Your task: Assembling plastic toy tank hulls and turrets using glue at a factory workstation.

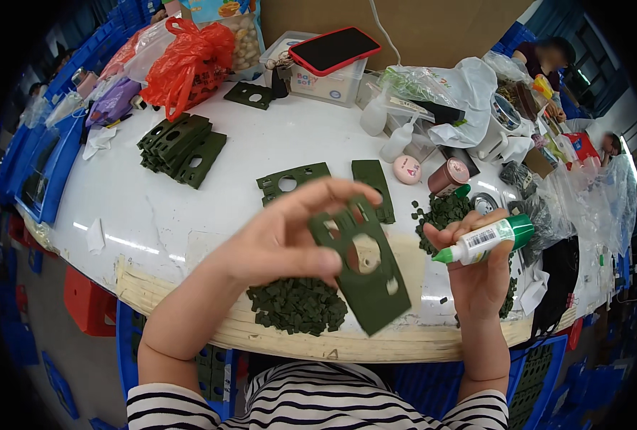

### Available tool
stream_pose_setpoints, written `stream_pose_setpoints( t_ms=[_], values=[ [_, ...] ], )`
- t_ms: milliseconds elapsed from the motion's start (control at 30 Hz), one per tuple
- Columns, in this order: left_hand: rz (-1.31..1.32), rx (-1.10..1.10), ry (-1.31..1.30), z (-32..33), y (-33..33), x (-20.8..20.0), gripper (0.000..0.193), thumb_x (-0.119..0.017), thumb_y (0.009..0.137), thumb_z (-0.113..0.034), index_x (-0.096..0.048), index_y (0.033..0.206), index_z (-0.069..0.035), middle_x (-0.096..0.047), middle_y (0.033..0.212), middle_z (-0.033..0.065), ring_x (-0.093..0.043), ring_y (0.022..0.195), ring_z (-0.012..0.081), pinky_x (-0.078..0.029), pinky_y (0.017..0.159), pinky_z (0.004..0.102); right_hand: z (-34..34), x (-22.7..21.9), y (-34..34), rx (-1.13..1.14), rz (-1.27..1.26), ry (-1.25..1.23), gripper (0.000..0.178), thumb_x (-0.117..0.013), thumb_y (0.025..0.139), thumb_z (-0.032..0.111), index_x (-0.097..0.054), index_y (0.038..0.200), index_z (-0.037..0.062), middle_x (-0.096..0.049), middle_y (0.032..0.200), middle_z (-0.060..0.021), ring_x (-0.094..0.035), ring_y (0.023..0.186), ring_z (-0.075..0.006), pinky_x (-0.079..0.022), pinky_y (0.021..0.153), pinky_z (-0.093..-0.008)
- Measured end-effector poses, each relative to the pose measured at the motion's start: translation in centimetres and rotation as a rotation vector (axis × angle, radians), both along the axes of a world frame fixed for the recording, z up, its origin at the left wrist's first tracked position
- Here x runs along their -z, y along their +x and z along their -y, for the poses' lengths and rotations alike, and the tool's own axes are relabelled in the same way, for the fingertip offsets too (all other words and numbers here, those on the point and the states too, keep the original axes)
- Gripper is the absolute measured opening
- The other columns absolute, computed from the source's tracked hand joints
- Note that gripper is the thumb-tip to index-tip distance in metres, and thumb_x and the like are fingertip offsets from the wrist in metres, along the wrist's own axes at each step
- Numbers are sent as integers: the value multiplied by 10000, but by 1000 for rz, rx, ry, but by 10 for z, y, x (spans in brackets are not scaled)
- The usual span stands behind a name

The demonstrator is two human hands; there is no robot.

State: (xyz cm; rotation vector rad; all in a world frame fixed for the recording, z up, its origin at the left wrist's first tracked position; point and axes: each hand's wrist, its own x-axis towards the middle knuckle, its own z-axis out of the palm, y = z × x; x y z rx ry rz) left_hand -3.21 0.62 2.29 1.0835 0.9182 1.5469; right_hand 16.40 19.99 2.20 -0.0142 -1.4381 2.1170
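Note:
My left hand (pixel 264 240) pinches a dark green flat panel (pixel 377 304) near its upper end, fingers on top and thumb along the left edge. The panel is tilted above the table and has a large round hole and smaller cutouts. In my right hand (pixel 479 287) lies a white and green glue bottle (pixel 484 242), its pointed green tip aimed left toward the panel, apart from it. Below my left hand sits a heap of small dark green pieces (pixel 297 309). Two similar panels, one with a round hole (pixel 307 172) and another (pixel 370 173), lie beyond.
A stack of green panels (pixel 179 147) stands at the left. Another heap of green pieces (pixel 451 208) lies right, beside a pink-brown can (pixel 449 177). Farther back are a red plastic bag (pixel 189 61), a phone (pixel 335 50) on a plastic box, and white squeeze bottles (pixel 374 116).

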Motion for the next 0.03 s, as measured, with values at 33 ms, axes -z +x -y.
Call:
stream_pose_setpoints(
  t_ms=[33],
  values=[
    [-2,-7,-4,2,0,-1,787,-724,851,-300,-316,1476,-49,-542,1326,207,-635,971,203,-566,821,341,1,1,-2,-7,-2,-4,422,-635,920,439,-479,1080,81,-584,963,-91,-664,1000,-297,-454,1026,-570]
  ],
)
